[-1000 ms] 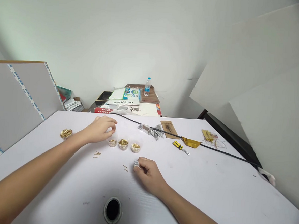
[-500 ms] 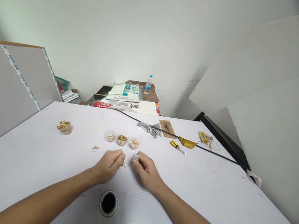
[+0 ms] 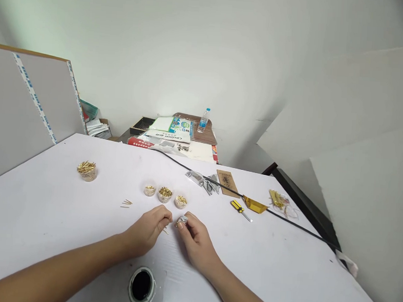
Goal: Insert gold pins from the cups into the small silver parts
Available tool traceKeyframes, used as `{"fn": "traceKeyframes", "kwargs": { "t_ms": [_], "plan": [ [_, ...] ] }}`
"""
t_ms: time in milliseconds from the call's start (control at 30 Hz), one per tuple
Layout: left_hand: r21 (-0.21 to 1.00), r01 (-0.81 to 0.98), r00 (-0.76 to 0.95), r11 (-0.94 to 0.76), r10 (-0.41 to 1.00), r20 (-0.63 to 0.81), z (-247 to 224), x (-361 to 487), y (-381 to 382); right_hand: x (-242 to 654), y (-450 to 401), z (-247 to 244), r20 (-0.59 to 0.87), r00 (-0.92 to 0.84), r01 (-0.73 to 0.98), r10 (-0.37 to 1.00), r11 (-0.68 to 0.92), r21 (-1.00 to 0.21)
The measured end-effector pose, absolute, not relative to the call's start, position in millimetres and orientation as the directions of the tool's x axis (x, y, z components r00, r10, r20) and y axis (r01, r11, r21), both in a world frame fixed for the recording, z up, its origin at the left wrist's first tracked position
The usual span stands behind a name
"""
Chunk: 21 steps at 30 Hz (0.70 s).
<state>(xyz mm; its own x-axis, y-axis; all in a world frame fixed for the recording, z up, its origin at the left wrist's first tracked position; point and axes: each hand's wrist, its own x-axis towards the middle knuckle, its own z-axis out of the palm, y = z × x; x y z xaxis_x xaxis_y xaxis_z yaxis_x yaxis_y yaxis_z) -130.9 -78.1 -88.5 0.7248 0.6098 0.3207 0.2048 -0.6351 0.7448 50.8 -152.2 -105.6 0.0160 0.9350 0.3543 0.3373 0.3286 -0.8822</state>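
My left hand (image 3: 151,227) is closed around thin brass pins, whose ends poke out beneath its fingers. Close on its right, my right hand (image 3: 198,239) pinches a small silvery piece (image 3: 182,219) between thumb and fingers, with a bit of brass colour at its lower edge. The two hands are slightly apart. Just beyond them stand three small clear cups of brass parts: a left cup (image 3: 149,190), a middle cup (image 3: 165,194) and a right cup (image 3: 180,201). A few loose brass pins (image 3: 126,204) lie on the white table (image 3: 249,263).
A cup of long brass pins (image 3: 87,170) stands at the left. A round dark-filled jar (image 3: 142,286) is near my left forearm. Right of the cups are a yellow screwdriver (image 3: 241,210), a black cable (image 3: 295,225), a brown card (image 3: 227,182) and a bag of yellow parts (image 3: 282,202).
The camera view has shifted and tilted slightly. My left fingers have loosened and turned a little around the pins. My right hand still pinches the silvery piece.
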Motion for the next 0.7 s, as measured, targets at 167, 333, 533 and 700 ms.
{"fn": "traceKeyframes", "kwargs": {
  "t_ms": [167, 333, 533, 700],
  "plan": [
    [0.758, 0.27, 0.733, -0.593, 0.637, 0.238, -89.4, -132.2, -78.2, 51.0, -151.3, -106.9, 0.368, 0.005, 0.338, 0.93, 0.345, -0.876],
    [0.744, 0.306, 0.782, -0.594, 0.603, 0.159, -87.8, -134.1, -78.3, 50.2, -155.8, -102.0, 0.467, 0.046, 0.371, 0.883, 0.419, -0.829],
    [0.726, 0.248, 0.763, -0.641, 0.591, 0.261, -90.4, -133.4, -76.8, 46.4, -155.2, -101.5, 0.503, 0.067, 0.372, 0.862, 0.446, -0.814],
    [0.715, 0.228, 0.726, -0.661, 0.604, 0.327, -93.8, -134.7, -75.0, 44.1, -152.0, -107.5, 0.418, 0.009, 0.38, 0.908, 0.384, -0.842]
  ]
}}
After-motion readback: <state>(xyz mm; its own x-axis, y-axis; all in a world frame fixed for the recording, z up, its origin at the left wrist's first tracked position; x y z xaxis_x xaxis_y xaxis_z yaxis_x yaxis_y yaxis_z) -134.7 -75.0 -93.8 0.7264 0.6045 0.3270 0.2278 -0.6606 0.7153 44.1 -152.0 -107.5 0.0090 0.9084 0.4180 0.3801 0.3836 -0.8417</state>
